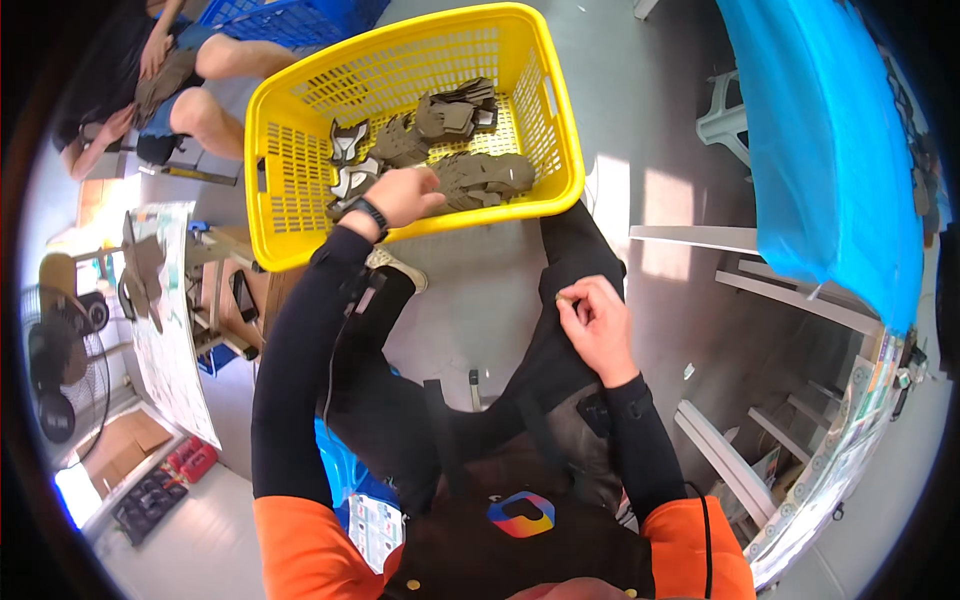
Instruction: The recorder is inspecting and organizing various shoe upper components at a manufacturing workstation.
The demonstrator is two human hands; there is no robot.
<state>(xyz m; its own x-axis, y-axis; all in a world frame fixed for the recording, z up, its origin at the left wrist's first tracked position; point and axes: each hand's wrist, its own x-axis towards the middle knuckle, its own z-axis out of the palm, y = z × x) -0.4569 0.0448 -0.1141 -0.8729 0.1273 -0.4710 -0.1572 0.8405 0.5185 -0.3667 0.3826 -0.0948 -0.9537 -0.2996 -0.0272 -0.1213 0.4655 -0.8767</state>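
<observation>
My left hand (405, 195) reaches over the near rim of a yellow plastic basket (415, 232), its fingers curled beside a bundle of brown fabric-like pieces (485, 180). Whatever those fingers may hold is hidden. More brown stacked pieces (447, 115) lie deeper in the basket, with black-and-white cut pieces (348, 142) on its left side. Above my right thigh, my right hand (600, 325) is closed in a pinch, thumb against forefinger. Anything between those fingertips is too small to name.
At the far left a person sits, with brown pieces (165, 85) in their hands. Blue crates (285, 18) stand behind the basket. A fan (65, 350) and a table (235, 290) are on the left. On the right are a blue cloth (815, 150), a white stool (725, 115) and white frame bars (725, 455).
</observation>
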